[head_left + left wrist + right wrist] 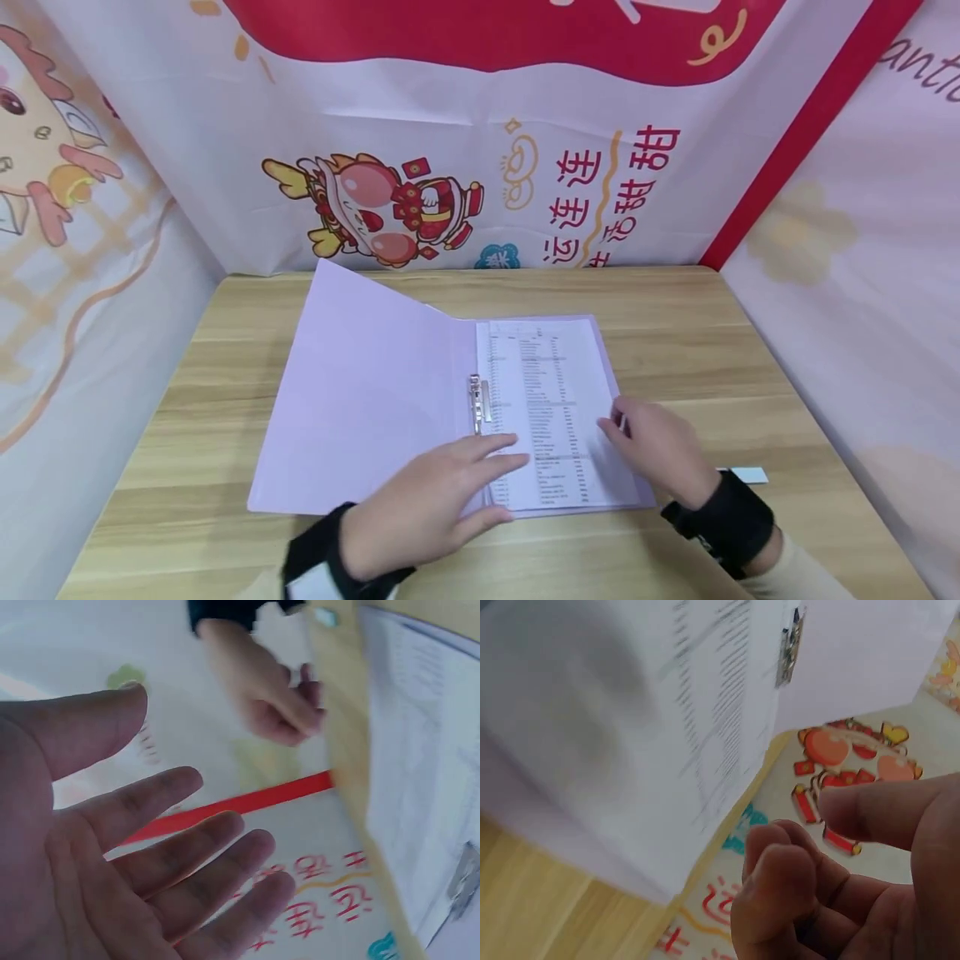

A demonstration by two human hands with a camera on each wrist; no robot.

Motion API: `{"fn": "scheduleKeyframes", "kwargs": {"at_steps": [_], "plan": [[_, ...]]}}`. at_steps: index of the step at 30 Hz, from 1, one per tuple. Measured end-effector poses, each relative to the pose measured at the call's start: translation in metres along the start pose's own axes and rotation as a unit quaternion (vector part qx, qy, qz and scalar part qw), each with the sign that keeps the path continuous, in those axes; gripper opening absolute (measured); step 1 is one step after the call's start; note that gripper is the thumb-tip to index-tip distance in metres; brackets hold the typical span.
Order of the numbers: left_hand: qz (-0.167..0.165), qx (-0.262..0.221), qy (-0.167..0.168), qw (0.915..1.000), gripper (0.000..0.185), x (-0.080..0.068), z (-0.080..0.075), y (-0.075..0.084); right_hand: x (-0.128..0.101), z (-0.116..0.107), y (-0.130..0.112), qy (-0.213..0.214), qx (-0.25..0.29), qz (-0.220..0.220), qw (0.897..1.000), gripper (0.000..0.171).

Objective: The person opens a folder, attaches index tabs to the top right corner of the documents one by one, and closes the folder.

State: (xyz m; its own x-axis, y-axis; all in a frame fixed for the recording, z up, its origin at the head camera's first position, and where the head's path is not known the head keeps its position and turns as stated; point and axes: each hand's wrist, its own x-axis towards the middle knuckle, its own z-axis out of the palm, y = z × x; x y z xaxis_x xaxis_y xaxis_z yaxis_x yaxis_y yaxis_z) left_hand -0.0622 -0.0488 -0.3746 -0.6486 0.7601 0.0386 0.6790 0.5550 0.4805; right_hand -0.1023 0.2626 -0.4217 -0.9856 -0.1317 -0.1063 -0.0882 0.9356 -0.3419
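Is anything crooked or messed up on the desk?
Nothing looks spilled or torn. The lilac folder lies open at a slant to the table edge, its left cover lifted a little. The printed sheet sits straight by the metal clip. A small white slip lies alone beside the right hand.

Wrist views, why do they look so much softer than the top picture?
Head view: even light, sharp; the printed sheet in the lilac folder shows rows, too small to read. Left wrist view: the left hand fills the frame, close and soft; sheet washed out. Right wrist view: the right hand is sharper; paper smeared by blur.
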Motion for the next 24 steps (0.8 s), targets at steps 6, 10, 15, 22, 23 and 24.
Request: {"fn": "scheduleKeyframes", "kwargs": {"at_steps": [6, 10, 15, 22, 23, 24], "plan": [[0.022, 0.083, -0.013, 0.9962, 0.059, 0.042, 0.047, -0.010, -0.023, -0.009, 0.038, 0.020, 0.016, 0.038, 0.999, 0.021], [0.015, 0.130, -0.030, 0.9909, 0.072, 0.057, 0.078, -0.021, -0.034, -0.015, 0.062, 0.030, 0.026, 0.045, 0.998, 0.020], [-0.013, 0.168, -0.076, 0.9828, 0.079, 0.064, 0.103, -0.029, -0.050, -0.024, 0.093, 0.023, 0.036, 0.068, 0.997, 0.024], [-0.017, 0.188, -0.090, 0.9780, 0.078, 0.062, 0.113, -0.032, -0.058, -0.032, 0.132, 0.007, 0.038, 0.104, 0.994, 0.029], [-0.018, 0.187, -0.088, 0.9782, 0.078, 0.062, 0.113, -0.032, -0.058, -0.032, 0.137, 0.005, 0.039, 0.105, 0.994, 0.028], [-0.018, 0.185, -0.088, 0.9787, 0.078, 0.062, 0.113, -0.033, -0.058, -0.032, 0.142, 0.004, 0.040, 0.102, 0.994, 0.027]]}}
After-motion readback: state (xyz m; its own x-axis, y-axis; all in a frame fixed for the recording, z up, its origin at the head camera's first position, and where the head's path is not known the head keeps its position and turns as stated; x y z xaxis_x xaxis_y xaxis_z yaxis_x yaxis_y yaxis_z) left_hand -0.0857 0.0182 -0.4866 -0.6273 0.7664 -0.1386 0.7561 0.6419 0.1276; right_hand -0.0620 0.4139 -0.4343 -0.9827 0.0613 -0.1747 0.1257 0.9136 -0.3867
